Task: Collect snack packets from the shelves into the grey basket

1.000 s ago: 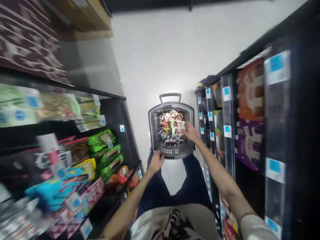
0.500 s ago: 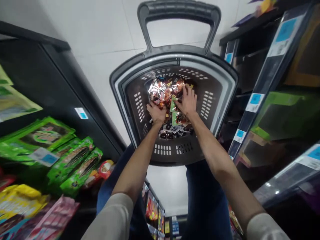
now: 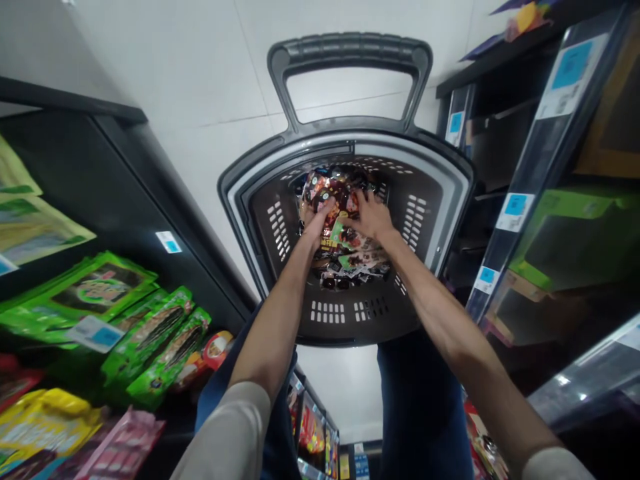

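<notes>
Both hands are down inside a dark shopping basket (image 3: 280, 293) with a grey rim. My left hand (image 3: 316, 223) is at the left side of a pile of packets, its thumb over a shiny dark-red snack packet (image 3: 316, 183) and its other fingers partly hidden at the packet's edge. My right hand (image 3: 374, 217) rests on the right of the pile, fingers spread. Beside its thumb lies a green-and-white packet (image 3: 345, 233). Small clear-and-dark packets (image 3: 340, 280) lie at the near end of the pile.
The basket's handle (image 3: 350, 50) points away over pale floor tiles (image 3: 200, 53). On the left, a black shelf holds green snack bags (image 3: 95, 283) and a yellow bag (image 3: 45, 420). Shelves with blue-and-white price tags (image 3: 515, 207) stand close on the right. My legs (image 3: 420, 400) are just behind the basket.
The basket appears slightly lower in view. Packets under my hands have shifted, and dark-red ones now show between them. My left thumb has moved up onto a packet.
</notes>
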